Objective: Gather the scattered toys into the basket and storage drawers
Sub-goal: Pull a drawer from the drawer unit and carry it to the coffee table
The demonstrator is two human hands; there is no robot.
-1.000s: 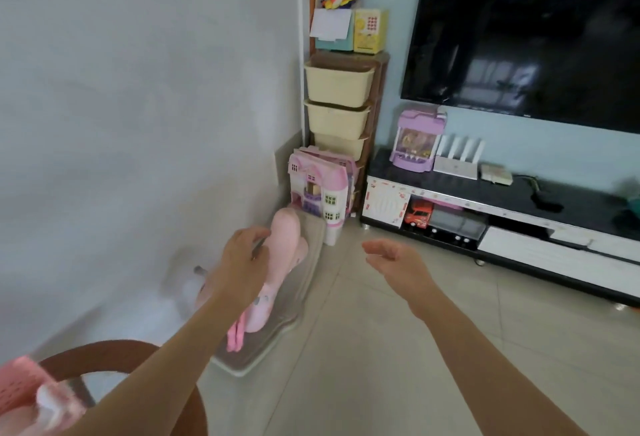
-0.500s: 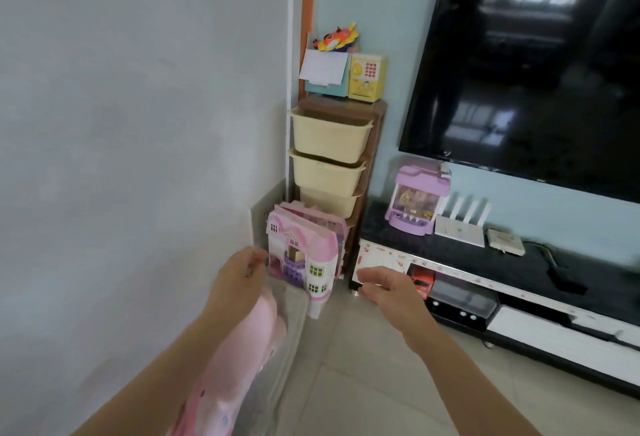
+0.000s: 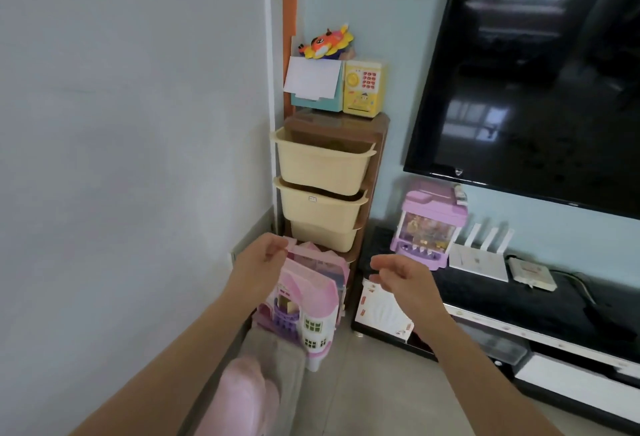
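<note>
Pink-and-purple plastic dollhouse (image 3: 304,304) stands on the floor before the cream plastic storage drawers (image 3: 320,186). Left hand (image 3: 258,262) and right hand (image 3: 403,276) flank it, fingers loosely curled, grasping nothing.

**Tight corner around the drawers**

The storage drawers (image 3: 322,189) stand wedged between the left wall (image 3: 121,158) and the TV stand (image 3: 519,300). A pink dollhouse (image 3: 304,300) blocks the lowest drawer's front. The two upper drawers gape open, reachable from the front. Bare floor (image 3: 398,394) lies right of the dollhouse.
</note>
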